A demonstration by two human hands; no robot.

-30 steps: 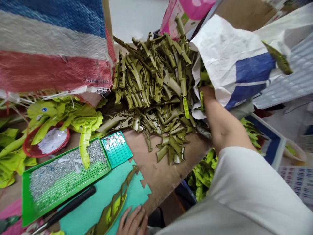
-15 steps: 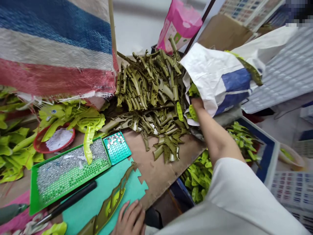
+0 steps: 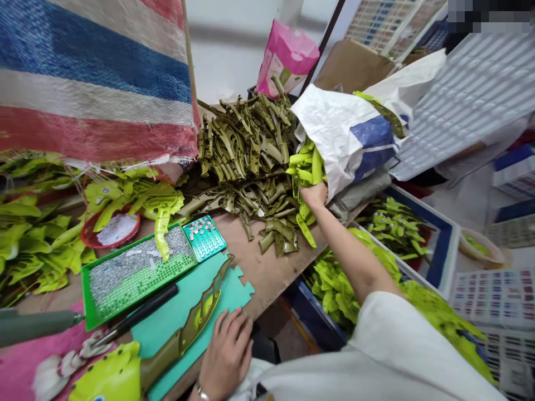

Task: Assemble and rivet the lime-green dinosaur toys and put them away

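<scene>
My right hand [image 3: 315, 195] is at the mouth of a white sack [image 3: 334, 125], its fingers closed around lime-green plastic parts [image 3: 308, 166] that bulge out of the opening. The fingertips are partly hidden by the parts. My left hand [image 3: 228, 348] lies with fingers stretched out at the near edge of a teal foam mat [image 3: 196, 301], holding nothing. Beside it on the mat rests a long olive plastic piece [image 3: 179, 342] with a lime-green part set in it. A heap of olive plastic pieces [image 3: 246, 145] borders the sack on the left.
A green tray [image 3: 137, 273] of small metal bits adjoins a teal tray [image 3: 204, 238] of round discs. A red basket [image 3: 111, 228], a black-handled tool [image 3: 142, 312] and a grey-green tool [image 3: 37, 326] are at left. Bins of lime-green parts [image 3: 334, 289] stand right of the table edge.
My right hand has drawn back from inside the sack to its mouth, bringing lime-green parts outward. The view has shifted, showing more of my left hand, which stays by the mat.
</scene>
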